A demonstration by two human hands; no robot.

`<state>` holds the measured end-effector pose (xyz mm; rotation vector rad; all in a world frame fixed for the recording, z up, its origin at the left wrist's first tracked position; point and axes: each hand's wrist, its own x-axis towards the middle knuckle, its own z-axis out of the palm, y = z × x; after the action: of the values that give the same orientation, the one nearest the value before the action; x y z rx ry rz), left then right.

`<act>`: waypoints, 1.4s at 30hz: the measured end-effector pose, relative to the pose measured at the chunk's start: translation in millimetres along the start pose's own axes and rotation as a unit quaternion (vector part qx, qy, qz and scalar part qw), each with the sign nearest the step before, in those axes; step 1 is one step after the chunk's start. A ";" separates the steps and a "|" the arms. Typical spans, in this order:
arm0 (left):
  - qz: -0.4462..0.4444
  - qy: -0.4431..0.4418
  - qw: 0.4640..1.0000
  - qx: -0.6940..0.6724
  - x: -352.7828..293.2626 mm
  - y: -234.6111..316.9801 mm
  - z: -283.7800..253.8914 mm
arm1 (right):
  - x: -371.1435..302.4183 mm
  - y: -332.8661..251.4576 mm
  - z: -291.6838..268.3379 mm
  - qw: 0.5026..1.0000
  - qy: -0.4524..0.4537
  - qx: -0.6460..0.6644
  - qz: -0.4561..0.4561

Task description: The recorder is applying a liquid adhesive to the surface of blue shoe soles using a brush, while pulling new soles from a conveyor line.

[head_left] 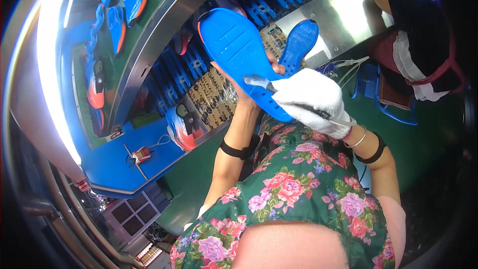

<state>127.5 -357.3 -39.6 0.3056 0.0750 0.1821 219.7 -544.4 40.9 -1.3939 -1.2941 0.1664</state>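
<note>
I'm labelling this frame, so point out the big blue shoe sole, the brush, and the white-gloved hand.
Big blue rubber shoe sole (234,45), head view, ridged middle.
Thin dark-handled brush (254,81), head view, bristle tip.
White-gloved right hand (312,100), head view, back of glove.

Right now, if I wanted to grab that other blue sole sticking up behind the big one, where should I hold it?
Hold the second blue sole by its rounded upper end, coming from the right. That end stands free, while its lower part is hidden behind the gloved right hand and the big sole.

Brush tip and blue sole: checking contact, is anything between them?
Nothing: in the head view the brush tip touches the sole directly.
</note>
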 end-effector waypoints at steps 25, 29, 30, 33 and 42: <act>-0.087 0.020 0.996 0.012 22.6 22.5 6.0 | -32.5 -0.1 10.4 0.998 -0.045 -0.012 -0.047; -0.153 -0.025 0.988 -0.004 26.7 30.9 -5.8 | -17.6 -0.4 -1.4 0.996 -0.019 0.085 0.023; -0.154 -0.024 0.988 -0.007 30.6 31.1 -5.4 | -18.4 3.3 -0.5 0.999 -0.026 0.029 -0.013; -0.184 0.018 0.982 -0.027 42.7 33.4 -9.4 | -32.4 7.9 10.7 0.995 -0.059 -0.028 -0.078; -0.285 0.065 0.924 0.248 58.3 39.8 -2.2 | -16.1 17.1 1.0 0.997 -0.066 0.009 -0.040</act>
<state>177.8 -308.3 -32.3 0.7617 0.3394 -0.4055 222.8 -551.0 18.6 -1.3305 -1.4514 0.2182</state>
